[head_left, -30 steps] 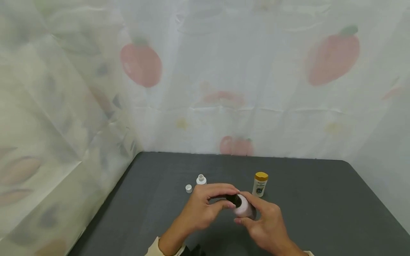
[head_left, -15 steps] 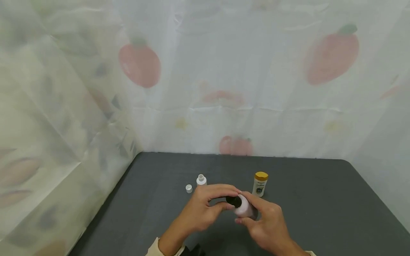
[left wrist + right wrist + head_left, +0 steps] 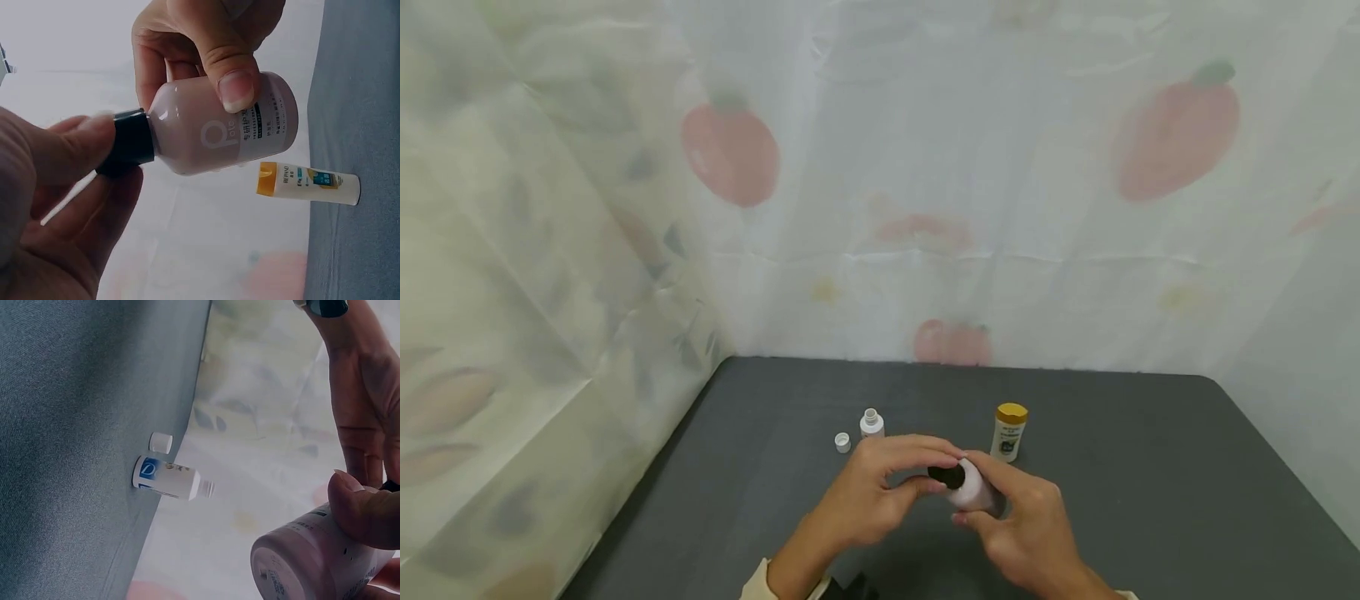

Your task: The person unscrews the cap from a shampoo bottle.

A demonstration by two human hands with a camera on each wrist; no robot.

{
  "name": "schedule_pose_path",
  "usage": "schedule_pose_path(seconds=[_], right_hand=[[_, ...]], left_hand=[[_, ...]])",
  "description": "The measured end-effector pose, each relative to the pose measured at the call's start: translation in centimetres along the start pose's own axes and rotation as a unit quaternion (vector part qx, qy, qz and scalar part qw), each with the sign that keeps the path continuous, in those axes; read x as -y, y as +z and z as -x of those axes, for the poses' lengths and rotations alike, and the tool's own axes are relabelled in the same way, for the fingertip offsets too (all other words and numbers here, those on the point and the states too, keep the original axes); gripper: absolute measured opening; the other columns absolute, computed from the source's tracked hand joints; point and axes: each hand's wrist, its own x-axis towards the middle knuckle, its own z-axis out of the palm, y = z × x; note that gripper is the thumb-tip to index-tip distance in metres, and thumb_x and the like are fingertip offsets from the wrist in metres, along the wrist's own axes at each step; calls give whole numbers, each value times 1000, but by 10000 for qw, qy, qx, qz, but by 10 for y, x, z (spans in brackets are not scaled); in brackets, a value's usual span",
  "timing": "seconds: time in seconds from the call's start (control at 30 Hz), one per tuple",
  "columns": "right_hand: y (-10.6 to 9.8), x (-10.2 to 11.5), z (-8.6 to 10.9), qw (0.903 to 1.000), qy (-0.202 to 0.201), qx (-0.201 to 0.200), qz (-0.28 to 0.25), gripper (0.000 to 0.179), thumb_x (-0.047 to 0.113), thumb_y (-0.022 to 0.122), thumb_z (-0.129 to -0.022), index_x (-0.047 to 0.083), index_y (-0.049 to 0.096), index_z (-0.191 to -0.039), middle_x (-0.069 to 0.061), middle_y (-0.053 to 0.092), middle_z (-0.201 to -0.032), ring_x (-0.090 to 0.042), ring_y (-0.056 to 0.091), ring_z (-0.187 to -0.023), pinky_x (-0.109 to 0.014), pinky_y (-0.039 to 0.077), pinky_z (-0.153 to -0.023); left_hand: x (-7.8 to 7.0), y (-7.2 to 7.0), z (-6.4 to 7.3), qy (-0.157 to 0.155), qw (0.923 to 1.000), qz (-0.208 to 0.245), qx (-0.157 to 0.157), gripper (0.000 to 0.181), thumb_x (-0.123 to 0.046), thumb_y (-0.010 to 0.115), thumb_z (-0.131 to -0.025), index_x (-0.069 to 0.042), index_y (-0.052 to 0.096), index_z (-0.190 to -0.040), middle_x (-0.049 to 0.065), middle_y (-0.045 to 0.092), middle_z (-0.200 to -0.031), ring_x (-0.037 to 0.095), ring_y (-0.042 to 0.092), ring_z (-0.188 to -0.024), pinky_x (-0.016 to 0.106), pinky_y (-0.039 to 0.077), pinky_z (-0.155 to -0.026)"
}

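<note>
"What is farthest left?"
"A pale curtain (image 3: 550, 250) with a leaf print, along the left edge of my dark grey desk (image 3: 1150, 500). Then a small white cap (image 3: 842, 442), well in from that edge, and just right of it an upright white bottle (image 3: 871, 422), mouth uncovered."
"And in the middle?"
"My left hand (image 3: 871, 497), thumb and fingers pinching the black cap (image 3: 947, 476) of a pink bottle (image 3: 976, 490). I have the bottle tilted above the desk, between my hands, its capped end toward the left edge. I cannot tell how tight the cap is."
"Farther right?"
"A yellow-capped bottle (image 3: 1008, 435), upright, between the pink one and the far edge. Last, my right hand (image 3: 1032, 518), gripping the pink bottle's body, thumb across the printed label (image 3: 265, 128)."
</note>
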Motion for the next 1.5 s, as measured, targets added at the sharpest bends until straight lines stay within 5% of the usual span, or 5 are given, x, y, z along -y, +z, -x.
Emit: schedule_pose_path(seconds=[0.7,0.9,1.2,1.37,1.5], right_hand=[[2,-3,-1,9998,-181,26,64,73,3,102,-50,10,75,-117,-3,81,-104,-10,77,-85,-10,56,-70],[1,-4,-3,9997,-227,-17,62,74,0,101,-48,12,75,-116,2,80,-103,-6,75,-84,-8,54,-69],[1,-3,-2,9998,-165,90,96,73,2,101,-50,10,75,-117,0,80,-101,-3,74,-83,-7,53,-67],[1,-5,-2,9997,-239,49,48,72,2,102,-49,11,76,-116,1,81,-100,-4,75,-83,-8,53,-67],[1,-4,-2,9998,-145,102,-26,72,1,101,-50,13,76,-116,2,80,-102,-3,74,-83,-7,53,-66]], left_hand=[[2,2,-2,-203,9984,-377,-379,29,-13,85,-85,-8,76,-113,9,76,-111,14,76,-96,24,63,-84],[3,0,0,-137,9997,-216,33,38,-4,81,-88,-7,73,-126,11,72,-132,20,72,-120,28,61,-95],[3,4,-1,-144,9956,-868,-335,31,-18,84,-88,-9,76,-117,5,75,-114,13,75,-100,21,61,-88],[1,4,0,23,9978,-664,-6,38,-9,80,-90,-7,72,-127,10,72,-132,21,72,-119,27,60,-98],[2,3,-1,158,9972,-733,25,26,-7,79,-91,-6,75,-117,9,76,-116,14,76,-101,18,60,-88]])
